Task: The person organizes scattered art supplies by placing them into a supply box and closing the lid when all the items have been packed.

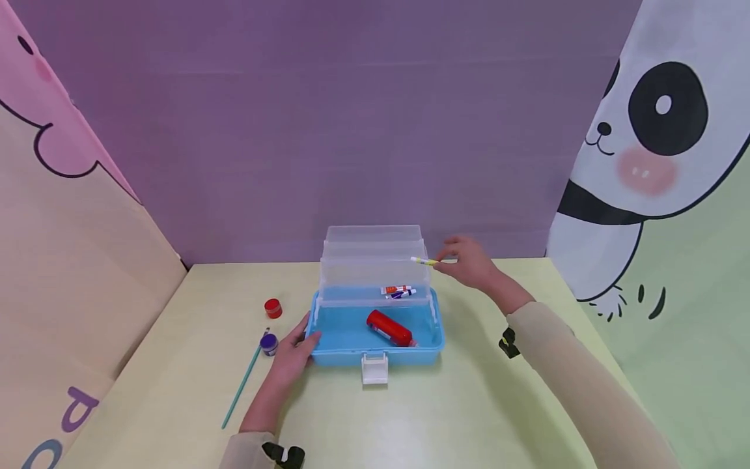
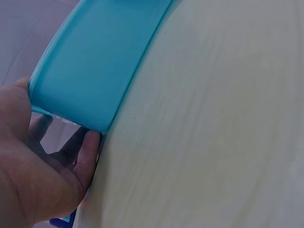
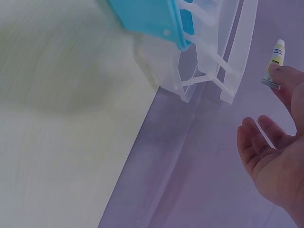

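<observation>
A blue storage box point(image 1: 342, 358) stands open on the table, with clear tiered trays point(image 1: 366, 267) raised at its back and a white latch point(image 1: 375, 370) hanging at the front. My left hand point(image 1: 290, 357) holds the box's left front corner, thumb over the rim and fingers along the outer end. Beside the upper trays, on their right, my right hand point(image 1: 469, 264) pinches a small yellow paint tube point(image 3: 276, 57) between thumb and finger. An orange-red paint tube point(image 1: 396, 289) and a purple paint tube point(image 1: 403, 294) lie in a lower tray. Inside the box rests a red bottle point(image 1: 388, 327).
Left of the box are a red-lidded jar point(image 1: 273, 308), a purple jar point(image 1: 269, 344) and a thin teal paintbrush point(image 1: 241, 385) lying on the table point(image 1: 457, 404). A purple backdrop point(image 1: 375, 130) hangs behind the table's far edge.
</observation>
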A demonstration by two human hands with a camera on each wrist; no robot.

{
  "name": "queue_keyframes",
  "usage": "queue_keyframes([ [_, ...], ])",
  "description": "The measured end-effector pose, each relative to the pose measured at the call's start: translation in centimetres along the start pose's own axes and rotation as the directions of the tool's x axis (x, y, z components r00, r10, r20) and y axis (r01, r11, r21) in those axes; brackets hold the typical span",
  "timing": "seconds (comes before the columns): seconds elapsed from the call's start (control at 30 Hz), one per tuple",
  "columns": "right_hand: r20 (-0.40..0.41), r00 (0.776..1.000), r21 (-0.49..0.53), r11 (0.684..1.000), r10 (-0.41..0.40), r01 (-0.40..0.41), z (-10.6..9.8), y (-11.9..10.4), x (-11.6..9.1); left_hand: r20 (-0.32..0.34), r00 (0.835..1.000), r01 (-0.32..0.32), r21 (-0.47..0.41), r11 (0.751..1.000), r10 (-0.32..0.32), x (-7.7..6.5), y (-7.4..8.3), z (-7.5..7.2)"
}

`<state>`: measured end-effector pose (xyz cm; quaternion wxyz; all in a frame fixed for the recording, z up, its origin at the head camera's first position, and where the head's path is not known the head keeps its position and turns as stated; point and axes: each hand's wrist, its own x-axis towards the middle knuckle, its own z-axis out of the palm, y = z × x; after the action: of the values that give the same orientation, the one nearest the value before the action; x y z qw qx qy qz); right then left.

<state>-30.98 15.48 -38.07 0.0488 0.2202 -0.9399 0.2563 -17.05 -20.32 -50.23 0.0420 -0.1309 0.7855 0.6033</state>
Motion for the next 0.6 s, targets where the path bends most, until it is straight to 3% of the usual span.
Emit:
queue_keyframes([
  [0.3,0.043,0.999,0.018,1.0,0.014,-0.015,1.2,-1.0,0.0,-0.006,1.0,0.01,-0.01,1.0,-0.01,-0.2,-0.5,0.1],
  [0.6,0.073,0.996,0.023,0.998,0.048,-0.05,1.4,-2.2,0.7,-0.008,1.0,0.006,-0.016,1.0,-0.006,-0.1,0.0,0.1],
])
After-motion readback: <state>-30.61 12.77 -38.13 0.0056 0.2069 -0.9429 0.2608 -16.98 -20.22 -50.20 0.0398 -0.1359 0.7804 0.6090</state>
